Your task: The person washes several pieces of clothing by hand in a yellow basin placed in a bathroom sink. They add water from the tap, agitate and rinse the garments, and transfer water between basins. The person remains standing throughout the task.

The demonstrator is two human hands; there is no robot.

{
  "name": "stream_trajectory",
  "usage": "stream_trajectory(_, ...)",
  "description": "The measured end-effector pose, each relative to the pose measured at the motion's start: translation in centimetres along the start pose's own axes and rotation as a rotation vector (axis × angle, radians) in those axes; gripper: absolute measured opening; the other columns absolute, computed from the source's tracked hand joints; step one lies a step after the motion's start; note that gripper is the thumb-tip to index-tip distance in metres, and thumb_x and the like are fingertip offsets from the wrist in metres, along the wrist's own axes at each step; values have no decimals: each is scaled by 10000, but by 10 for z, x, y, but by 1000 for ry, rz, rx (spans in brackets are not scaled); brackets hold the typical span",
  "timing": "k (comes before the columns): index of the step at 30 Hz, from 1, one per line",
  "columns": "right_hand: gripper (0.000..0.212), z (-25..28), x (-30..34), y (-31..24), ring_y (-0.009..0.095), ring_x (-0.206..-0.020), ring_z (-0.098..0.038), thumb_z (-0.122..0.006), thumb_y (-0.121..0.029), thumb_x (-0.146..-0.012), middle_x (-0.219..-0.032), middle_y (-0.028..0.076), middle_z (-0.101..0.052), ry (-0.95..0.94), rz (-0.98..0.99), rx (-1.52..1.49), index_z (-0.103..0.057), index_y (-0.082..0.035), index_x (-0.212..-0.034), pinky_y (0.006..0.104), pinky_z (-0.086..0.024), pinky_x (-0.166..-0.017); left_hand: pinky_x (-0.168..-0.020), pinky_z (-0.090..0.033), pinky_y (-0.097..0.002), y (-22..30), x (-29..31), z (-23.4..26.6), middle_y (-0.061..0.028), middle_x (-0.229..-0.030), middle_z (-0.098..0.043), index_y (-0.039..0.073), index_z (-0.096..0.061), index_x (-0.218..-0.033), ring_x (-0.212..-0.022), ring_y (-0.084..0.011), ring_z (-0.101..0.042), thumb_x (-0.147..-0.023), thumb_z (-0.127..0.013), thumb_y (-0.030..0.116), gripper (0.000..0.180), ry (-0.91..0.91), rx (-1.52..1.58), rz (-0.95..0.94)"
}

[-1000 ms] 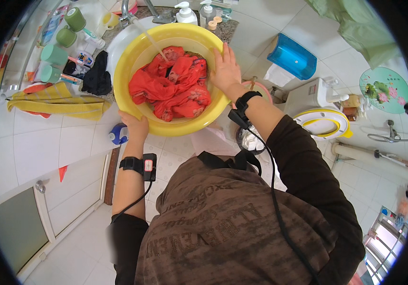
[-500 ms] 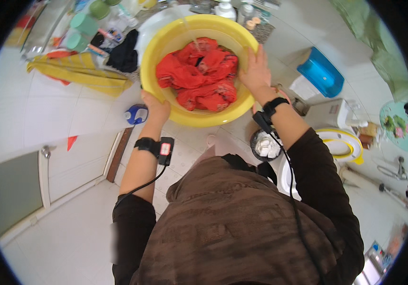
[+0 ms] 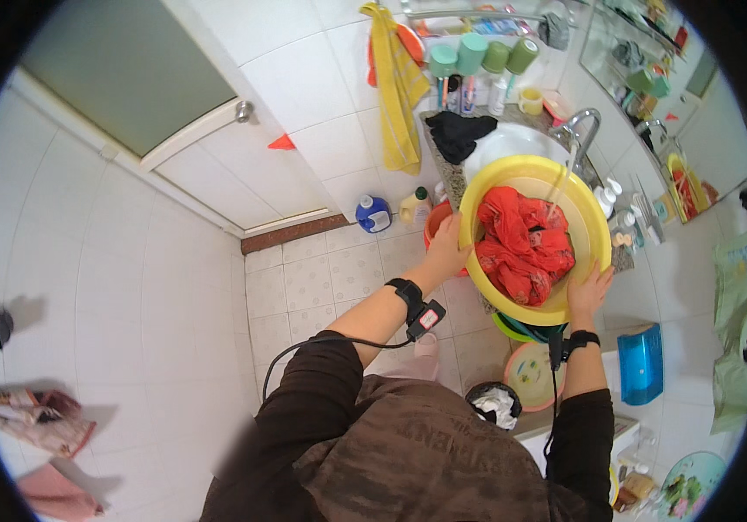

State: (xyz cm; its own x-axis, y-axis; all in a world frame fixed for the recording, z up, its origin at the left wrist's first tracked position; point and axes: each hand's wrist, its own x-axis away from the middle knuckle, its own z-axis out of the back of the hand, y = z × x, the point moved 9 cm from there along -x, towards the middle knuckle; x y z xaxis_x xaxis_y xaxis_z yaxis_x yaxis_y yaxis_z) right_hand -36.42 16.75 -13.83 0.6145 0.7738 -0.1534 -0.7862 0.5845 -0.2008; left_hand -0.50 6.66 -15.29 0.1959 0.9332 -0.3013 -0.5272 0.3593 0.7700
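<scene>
A yellow plastic basin (image 3: 595, 228) sits over a white sink (image 3: 505, 143), with red wet cloth (image 3: 523, 245) piled inside it. My left hand (image 3: 445, 251) grips the basin's near left rim. On the near right rim my right hand (image 3: 589, 291) holds the basin too. A thin stream of water falls from the chrome tap (image 3: 580, 130) into the basin. Both wrists carry black bands with cables.
A yellow towel (image 3: 396, 84) hangs on the tiled wall by a black cloth (image 3: 458, 132) on the counter. Blue and yellow bottles (image 3: 374, 213) stand on the floor. Stacked bowls (image 3: 530, 374), a small bin (image 3: 492, 405) and a blue box (image 3: 640, 364) lie below the basin.
The view has swung round so the sink now lies at the upper right. Both hands stay on the basin's rim, and the basin appears tilted.
</scene>
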Motion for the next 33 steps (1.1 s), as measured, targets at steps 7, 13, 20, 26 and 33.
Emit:
stream_trajectory(7, 474, 25, 57, -45, 337, -1157, -498, -692, -199, -774, -1239, 155, -533, 204, 495, -415, -539, -63, -1201, 427, -401, -936, -662, -487, -316, -49, 67, 42, -78, -733, -582, 57, -593, -805, -754, -179, -599, -764, -728, 182, 188, -56, 126, 257)
stream_trajectory(13, 419, 14, 137, -109, 293, -1138, -500, -656, -261, -792, -1127, 116, -582, 70, 698, -526, -548, -81, -1154, 521, -289, -1021, -607, -473, -347, -195, 216, 173, -85, -745, -612, 45, -572, -819, -691, -211, -572, -678, -625, 31, 151, 77, -57, 702)
stream_trajectory(20, 502, -6, 159, -130, 259, -1185, -489, -667, -301, -783, -1203, 101, -569, -123, 686, -213, -527, -111, -1227, 574, -239, -1051, -926, -454, -376, -321, 347, 285, -282, -1200, -550, -102, -421, -1294, -1115, -334, -557, -754, -726, 322, 751, -62, -282, 1055)
stream_trajectory(26, 389, -2, 150, -142, 255, -1094, -541, -708, -312, -749, -1028, 89, -644, -120, 658, -189, -623, -102, -1064, 507, -237, -1051, -833, -482, -390, -385, 237, 317, -244, -1129, -582, -42, -441, -1276, -936, -302, -598, -791, -686, 287, 635, 102, -113, 795)
stream_trajectory(33, 383, 2, 149, -143, 308, -1012, -576, -781, -175, -661, -985, 120, -643, -156, 535, -193, -634, -54, -992, 494, -257, -1051, -914, -452, -384, -371, 29, 403, -211, -1172, -566, -19, -439, -1290, -1094, -304, -553, -765, -727, 313, 685, 491, 124, 724)
